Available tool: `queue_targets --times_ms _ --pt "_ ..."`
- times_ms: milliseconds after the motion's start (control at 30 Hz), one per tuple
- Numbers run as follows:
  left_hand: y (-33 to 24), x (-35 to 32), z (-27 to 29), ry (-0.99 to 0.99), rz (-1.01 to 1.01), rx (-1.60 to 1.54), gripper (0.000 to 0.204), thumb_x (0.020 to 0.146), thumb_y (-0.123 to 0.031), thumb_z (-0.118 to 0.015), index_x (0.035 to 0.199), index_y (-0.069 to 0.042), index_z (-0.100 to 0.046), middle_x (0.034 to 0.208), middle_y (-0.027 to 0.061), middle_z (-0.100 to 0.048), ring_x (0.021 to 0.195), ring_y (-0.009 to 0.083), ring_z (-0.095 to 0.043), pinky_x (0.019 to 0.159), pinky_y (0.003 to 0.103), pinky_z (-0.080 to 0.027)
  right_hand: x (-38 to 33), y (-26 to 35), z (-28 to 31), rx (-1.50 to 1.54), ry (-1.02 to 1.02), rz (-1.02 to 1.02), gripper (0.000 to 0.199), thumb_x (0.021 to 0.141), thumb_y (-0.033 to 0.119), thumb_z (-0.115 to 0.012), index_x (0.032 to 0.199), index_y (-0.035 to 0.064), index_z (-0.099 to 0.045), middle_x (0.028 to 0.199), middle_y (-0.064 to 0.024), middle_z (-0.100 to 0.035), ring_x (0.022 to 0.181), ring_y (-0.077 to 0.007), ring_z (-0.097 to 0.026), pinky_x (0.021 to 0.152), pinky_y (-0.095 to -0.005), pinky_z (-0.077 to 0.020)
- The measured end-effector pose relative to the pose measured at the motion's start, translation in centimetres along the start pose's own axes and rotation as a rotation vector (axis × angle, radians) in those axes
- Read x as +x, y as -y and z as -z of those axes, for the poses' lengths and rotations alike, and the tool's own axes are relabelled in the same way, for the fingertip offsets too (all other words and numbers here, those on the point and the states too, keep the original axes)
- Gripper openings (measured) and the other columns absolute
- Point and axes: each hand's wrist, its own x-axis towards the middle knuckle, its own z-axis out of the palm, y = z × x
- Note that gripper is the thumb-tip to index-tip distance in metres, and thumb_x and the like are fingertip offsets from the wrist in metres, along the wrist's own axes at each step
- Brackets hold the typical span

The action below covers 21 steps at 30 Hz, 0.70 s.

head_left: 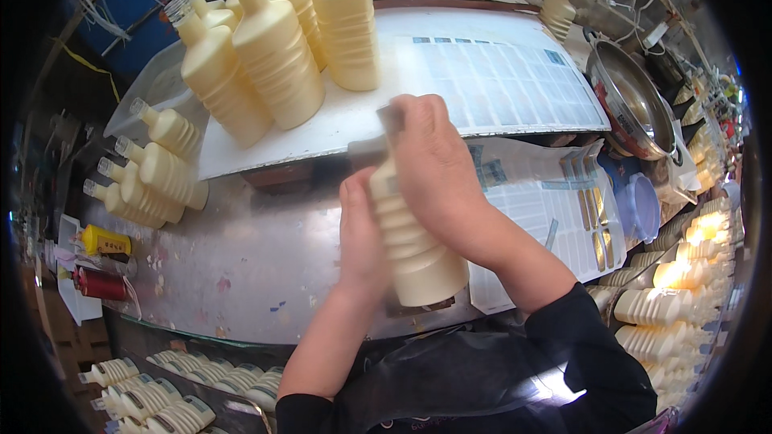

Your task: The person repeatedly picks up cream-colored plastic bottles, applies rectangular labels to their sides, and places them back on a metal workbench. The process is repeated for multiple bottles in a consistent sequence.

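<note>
A cream bottle (410,241) with a ribbed body is held tilted between my two hands, its base toward me. My left hand (362,225) is closed against the bottle's left side, with the thumb up near the shoulder. Across the bottle's upper part and right side lies my right hand (434,161), its fingers bent over the neck end. A greyish, blurred piece (392,118) shows at those fingertips; I cannot tell if it is a label or part of the neck. The neck itself is mostly hidden.
Several cream bottles (277,56) stand on the white board (394,32), beside label sheets (498,84). More bottles (161,181) lean at left. Another sheet with gold strips (595,229) lies at right, near a purple bowl (641,207) and a metal pan (635,96). Yellow (104,241) and red spools (100,283) sit far left.
</note>
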Motion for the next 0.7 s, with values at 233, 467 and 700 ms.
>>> queue_targets --times_ms 233,467,700 --pt "-0.3 -0.2 -0.7 -0.023 0.059 -0.132 0.052 0.113 -0.051 -0.031 0.134 -0.01 -0.055 0.125 0.0032 -0.061 0.114 0.0163 -0.058 0.106 0.035 -0.045 -0.5 0.8 -1.6 -0.042 0.046 0.033 0.033 0.112 0.028 -0.029 0.125 0.0042 -0.048 0.115 -0.0213 -0.051 0.104 -0.042 -0.055 0.092 -0.0493 -0.0463" --pt "-0.1 0.1 -0.9 -0.052 -0.002 0.001 0.037 0.112 -0.041 -0.047 0.125 -0.007 -0.053 0.121 0.0037 -0.057 0.11 0.0128 -0.056 0.1 0.032 -0.049 -0.4 0.3 -0.9 0.05 0.055 0.027 0.044 0.09 0.002 -0.058 0.132 0.0003 -0.046 0.121 -0.0238 -0.052 0.113 -0.044 -0.056 0.098 -0.0471 -0.0485" --pt "0.4 0.7 0.3 -0.028 0.003 0.102 0.036 0.108 -0.03 -0.056 0.132 -0.005 -0.047 0.125 0.01 -0.056 0.113 0.0161 -0.055 0.099 0.033 -0.048 -1.6 -6.5 1.2 0.094 -0.061 -0.062 0.034 0.099 0.002 -0.051 0.132 -0.0006 -0.05 0.127 -0.0195 -0.054 0.117 -0.0356 -0.058 0.103 -0.0411 -0.0466"
